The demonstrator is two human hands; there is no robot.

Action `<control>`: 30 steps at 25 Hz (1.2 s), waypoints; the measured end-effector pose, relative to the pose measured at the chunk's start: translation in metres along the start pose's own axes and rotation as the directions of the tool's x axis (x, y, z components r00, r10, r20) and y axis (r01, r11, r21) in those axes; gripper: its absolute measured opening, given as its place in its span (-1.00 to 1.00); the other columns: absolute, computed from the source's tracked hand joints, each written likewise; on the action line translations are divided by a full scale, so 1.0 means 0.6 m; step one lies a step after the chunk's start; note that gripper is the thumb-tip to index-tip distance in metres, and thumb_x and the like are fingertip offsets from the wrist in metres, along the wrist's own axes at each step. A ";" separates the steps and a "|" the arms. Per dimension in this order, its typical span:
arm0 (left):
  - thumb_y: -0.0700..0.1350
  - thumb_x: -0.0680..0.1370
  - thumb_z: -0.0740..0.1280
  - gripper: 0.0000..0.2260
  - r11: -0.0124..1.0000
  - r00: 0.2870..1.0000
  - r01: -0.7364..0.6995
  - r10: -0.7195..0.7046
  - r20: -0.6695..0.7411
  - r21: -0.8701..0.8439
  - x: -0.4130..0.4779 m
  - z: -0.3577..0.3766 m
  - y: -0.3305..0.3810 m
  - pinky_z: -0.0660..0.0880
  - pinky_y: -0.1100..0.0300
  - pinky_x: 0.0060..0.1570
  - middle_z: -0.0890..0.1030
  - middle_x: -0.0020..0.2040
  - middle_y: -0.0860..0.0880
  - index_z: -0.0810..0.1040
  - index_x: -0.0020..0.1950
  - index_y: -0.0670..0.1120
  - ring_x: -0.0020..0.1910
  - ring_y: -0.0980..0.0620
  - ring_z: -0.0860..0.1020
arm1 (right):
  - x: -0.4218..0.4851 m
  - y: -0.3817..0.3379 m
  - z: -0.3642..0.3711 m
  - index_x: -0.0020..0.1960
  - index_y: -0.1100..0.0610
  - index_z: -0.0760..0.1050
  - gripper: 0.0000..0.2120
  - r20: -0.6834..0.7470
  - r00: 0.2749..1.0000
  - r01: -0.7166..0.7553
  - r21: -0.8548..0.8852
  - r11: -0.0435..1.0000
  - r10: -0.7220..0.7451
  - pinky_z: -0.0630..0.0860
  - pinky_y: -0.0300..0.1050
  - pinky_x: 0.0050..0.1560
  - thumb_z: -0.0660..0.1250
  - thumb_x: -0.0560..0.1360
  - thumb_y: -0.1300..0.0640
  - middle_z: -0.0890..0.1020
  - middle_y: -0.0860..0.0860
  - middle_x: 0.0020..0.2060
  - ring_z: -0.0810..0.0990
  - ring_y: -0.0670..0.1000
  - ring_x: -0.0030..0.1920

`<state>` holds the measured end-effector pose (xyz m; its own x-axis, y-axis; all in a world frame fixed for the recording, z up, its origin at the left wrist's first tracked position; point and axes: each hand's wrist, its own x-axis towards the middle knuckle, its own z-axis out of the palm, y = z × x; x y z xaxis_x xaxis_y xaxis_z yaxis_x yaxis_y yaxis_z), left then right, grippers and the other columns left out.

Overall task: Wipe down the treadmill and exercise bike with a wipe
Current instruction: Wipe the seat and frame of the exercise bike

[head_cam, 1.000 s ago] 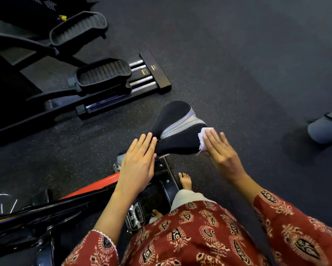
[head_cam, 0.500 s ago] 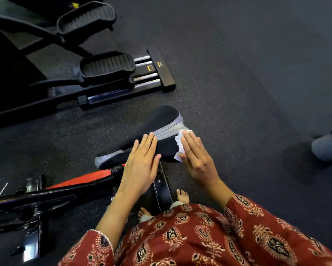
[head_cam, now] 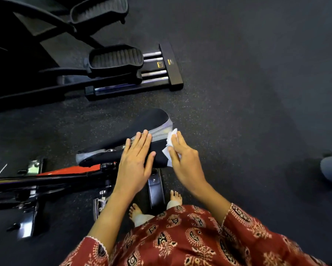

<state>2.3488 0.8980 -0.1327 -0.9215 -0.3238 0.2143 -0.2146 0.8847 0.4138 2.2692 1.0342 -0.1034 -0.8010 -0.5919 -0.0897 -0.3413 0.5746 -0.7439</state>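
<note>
Wipe (head_cam: 170, 141) is a crumpled white wad pressed against the right flank of the bike saddle (head_cam: 148, 120), near its wide end, where the grey band meets the black cover. Your right hand (head_cam: 185, 163) presses it there with fingers laid mostly straight over it, not fisted; the thumb is hidden, so I can't tell if it also pinches. Your left hand (head_cam: 136, 160) lies flat on the saddle top, fingers straight and together, holding nothing; it looks like it's bracing the seat. My read: you're on the exercise bike half of the job, at the saddle. The flank under the wipe is being covered now, and nothing visible says which saddle areas are already clean. The red-and-black bike frame (head_cam: 69, 169) runs out to your left below the saddle, and the wipe is well apart from it. The handlebars and console aren't in view, so count them as unverified. No treadmill is in view either. The machine at upper left, with ribbed foot pedals (head_cam: 116, 58) on rails, looks like an elliptical, so treadmill status is unknown from here. Everything sits on dark speckled rubber floor (head_cam: 238, 93). Your bare feet (head_cam: 175, 196) stand close to the bike's post.
</note>
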 end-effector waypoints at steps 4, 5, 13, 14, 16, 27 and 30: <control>-0.01 0.62 0.09 -0.55 1.000 1.000 0.023 -0.023 -0.012 0.006 -0.005 0.003 0.004 -0.06 0.12 0.48 0.30 0.46 -0.11 0.31 0.46 -0.20 0.47 -0.07 0.24 | 0.101 -0.020 0.006 0.55 0.25 -0.08 -0.50 0.129 0.992 -0.003 -0.017 1.000 0.005 0.04 -0.16 0.41 -0.01 0.68 0.14 0.00 0.12 0.55 0.06 0.12 0.53; -0.01 0.62 0.09 -0.55 1.000 1.000 0.028 -0.028 -0.012 0.008 -0.006 0.003 0.004 -0.05 0.11 0.48 0.31 0.46 -0.11 0.31 0.46 -0.19 0.47 -0.06 0.24 | 0.108 -0.022 0.005 0.55 0.24 -0.06 -0.50 0.120 0.991 -0.051 -0.026 0.998 0.054 0.12 -0.14 0.35 -0.01 0.68 0.14 0.04 0.11 0.55 0.16 0.16 0.49; 0.01 0.62 0.08 -0.54 0.998 0.998 0.054 -0.054 -0.016 -0.015 -0.009 0.004 0.005 -0.11 0.18 0.49 0.30 0.47 -0.07 0.29 0.47 -0.16 0.48 -0.02 0.21 | 0.057 -0.001 0.006 0.52 0.24 0.15 -0.57 0.049 0.999 0.015 -0.085 0.996 -0.010 0.06 -0.24 0.41 0.02 0.67 0.18 0.17 0.14 0.52 0.17 0.07 0.50; 0.01 0.62 0.08 -0.54 0.999 0.999 0.049 -0.049 -0.014 -0.015 -0.009 0.003 0.003 -0.12 0.20 0.49 0.30 0.47 -0.08 0.29 0.47 -0.16 0.48 -0.01 0.20 | 0.065 0.002 0.012 0.53 0.24 0.11 -0.56 0.043 0.999 0.029 -0.081 0.996 -0.026 0.05 -0.26 0.41 0.01 0.67 0.17 0.14 0.14 0.53 0.15 0.06 0.51; 0.01 0.62 0.09 -0.54 0.999 0.999 0.038 -0.038 -0.006 -0.016 -0.009 0.001 0.000 -0.11 0.21 0.49 0.30 0.47 -0.07 0.29 0.47 -0.16 0.48 0.01 0.20 | 0.048 0.012 0.020 0.54 0.26 0.06 -0.54 -0.002 0.997 0.078 -0.014 0.997 -0.078 -0.03 -0.35 0.42 0.01 0.68 0.16 0.12 0.13 0.53 0.10 0.02 0.53; -0.08 0.61 0.12 -0.57 0.996 0.999 -0.040 0.040 0.005 0.077 -0.046 -0.029 -0.031 0.10 0.06 0.46 0.34 0.46 -0.07 0.34 0.46 -0.15 0.46 -0.02 0.26 | -0.002 0.153 0.048 0.57 0.14 -0.10 -0.46 0.015 0.696 0.626 -0.501 0.597 -0.718 -0.11 0.01 0.52 -0.11 0.62 0.34 -0.03 0.02 0.56 -0.02 0.04 0.55; -0.09 0.60 0.13 -0.58 0.995 0.998 0.032 -0.027 -0.052 0.092 -0.067 -0.036 -0.045 0.11 0.06 0.45 0.38 0.43 -0.11 0.37 0.43 -0.18 0.43 -0.08 0.32 | 0.015 0.134 0.021 0.53 0.20 0.14 -0.53 0.188 0.556 0.766 -0.494 0.411 -0.810 0.08 0.02 0.50 -0.02 0.62 0.35 0.28 0.07 0.48 0.17 0.08 0.51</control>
<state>2.3985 0.8800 -0.1332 -0.8971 -0.3648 0.2492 -0.2726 0.9010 0.3375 2.2408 1.0683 -0.1723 -0.0767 -0.9006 0.4278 -0.9969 0.0623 -0.0476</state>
